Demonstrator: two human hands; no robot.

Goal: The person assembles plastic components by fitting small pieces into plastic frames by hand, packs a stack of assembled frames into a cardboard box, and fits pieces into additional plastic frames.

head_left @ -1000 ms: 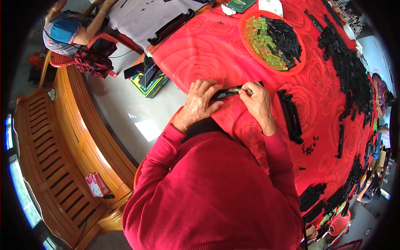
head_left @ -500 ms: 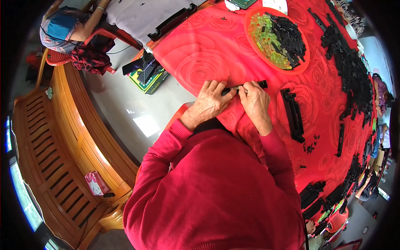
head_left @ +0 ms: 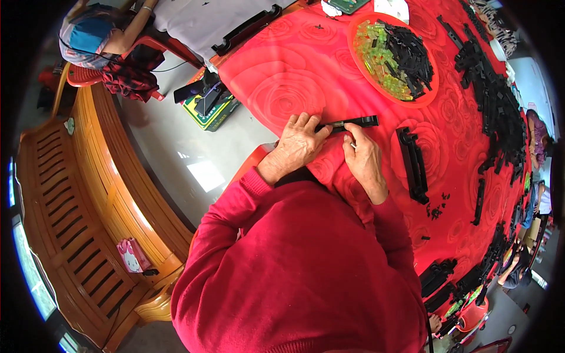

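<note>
My left hand [head_left: 299, 144] presses the left end of a slim black plastic strip [head_left: 368, 121] against the red tablecloth, with thumb and fingers closed about it. A small metallic bit shows on the strip beside the left thumb. Just below the strip's middle is my right hand [head_left: 366, 160], its fingers bent and the index finger close to the strip's lower edge. A tiny pale spot shows between its thumb and index finger; what it is cannot be made out. Right of this hand lies a longer black plastic rail [head_left: 413, 165].
An orange-red basin [head_left: 436, 88] holds yellow-green and black pieces. Small black bits [head_left: 436, 210] lie near the rail, and black parts [head_left: 494, 100] are heaped along the table's right side. A wooden bench [head_left: 76, 217] stands left; another person [head_left: 97, 35] sits at upper left.
My right hand has drawn back from the strip, down and slightly right, uncovering its middle and right part. My left hand stays in place on the strip.
</note>
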